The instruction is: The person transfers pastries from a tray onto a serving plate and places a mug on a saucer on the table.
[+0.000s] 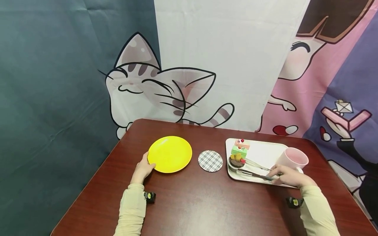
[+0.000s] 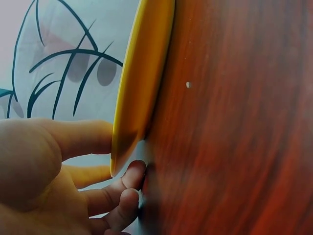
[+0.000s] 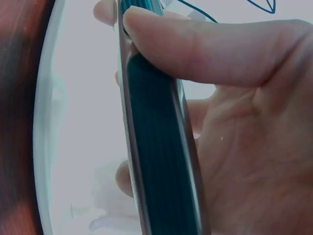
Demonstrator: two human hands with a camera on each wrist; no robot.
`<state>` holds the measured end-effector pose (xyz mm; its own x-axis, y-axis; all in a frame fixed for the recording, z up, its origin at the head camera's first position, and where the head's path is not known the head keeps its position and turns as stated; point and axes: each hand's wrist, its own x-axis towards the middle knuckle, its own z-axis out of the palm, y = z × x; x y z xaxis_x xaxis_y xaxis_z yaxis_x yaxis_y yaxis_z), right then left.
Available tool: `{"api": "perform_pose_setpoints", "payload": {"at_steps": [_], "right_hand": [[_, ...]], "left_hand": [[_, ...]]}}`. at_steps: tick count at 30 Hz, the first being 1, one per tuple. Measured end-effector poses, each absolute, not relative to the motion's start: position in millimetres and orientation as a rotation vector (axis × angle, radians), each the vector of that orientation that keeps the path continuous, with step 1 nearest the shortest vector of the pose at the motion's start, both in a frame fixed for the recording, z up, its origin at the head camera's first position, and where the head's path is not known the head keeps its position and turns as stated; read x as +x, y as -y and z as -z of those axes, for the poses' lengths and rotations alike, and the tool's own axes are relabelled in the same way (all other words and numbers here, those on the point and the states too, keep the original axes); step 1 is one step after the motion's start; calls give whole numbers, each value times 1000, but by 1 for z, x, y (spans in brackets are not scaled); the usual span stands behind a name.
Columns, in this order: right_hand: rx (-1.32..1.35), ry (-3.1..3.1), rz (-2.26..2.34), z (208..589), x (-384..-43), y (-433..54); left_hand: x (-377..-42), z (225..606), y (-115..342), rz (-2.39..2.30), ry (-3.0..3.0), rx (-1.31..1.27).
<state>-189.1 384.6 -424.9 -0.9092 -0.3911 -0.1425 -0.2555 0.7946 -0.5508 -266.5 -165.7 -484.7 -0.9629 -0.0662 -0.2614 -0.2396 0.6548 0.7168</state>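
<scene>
My left hand (image 1: 143, 168) holds the left edge of a round yellow plate (image 1: 169, 154) on the table. In the left wrist view the thumb and a finger meet the plate's rim (image 2: 142, 73), while other fingers curl near the table. Over the right part of a white tray (image 1: 271, 151), my right hand (image 1: 290, 177) grips metal tongs (image 1: 256, 175) with a dark handle inlay (image 3: 159, 142). The tongs reach left to a chocolate cupcake (image 1: 237, 162) topped with yellow and red fruit. Their arms are spread at the cupcake; whether they touch it I cannot tell.
Behind the cupcake on the tray sit a green cake slice (image 1: 239, 150) and a pink cake slice (image 1: 242, 144). A pink mug (image 1: 290, 159) stands at the tray's right end. A round checked coaster (image 1: 210, 161) lies between plate and tray. A printed curtain (image 1: 236, 49) hangs behind the table.
</scene>
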Motion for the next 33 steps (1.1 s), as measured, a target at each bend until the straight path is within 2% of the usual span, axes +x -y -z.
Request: {"api": "perform_pose_setpoints", "payload": {"at_steps": [8, 15, 23, 33], "right_hand": [[-470, -2723, 710, 420, -201, -384], [-476, -2734, 686, 423, -199, -385], [-810, -2890, 701, 444, -189, -386], [-719, -2934, 742, 451, -185, -386]], "left_hand": [[-266, 484, 165, -1174, -2655, -255], [-266, 485, 166, -1169, -2672, -247], [-266, 483, 167, -1174, -2662, -243], [-266, 485, 167, -1164, -2672, -231]]}}
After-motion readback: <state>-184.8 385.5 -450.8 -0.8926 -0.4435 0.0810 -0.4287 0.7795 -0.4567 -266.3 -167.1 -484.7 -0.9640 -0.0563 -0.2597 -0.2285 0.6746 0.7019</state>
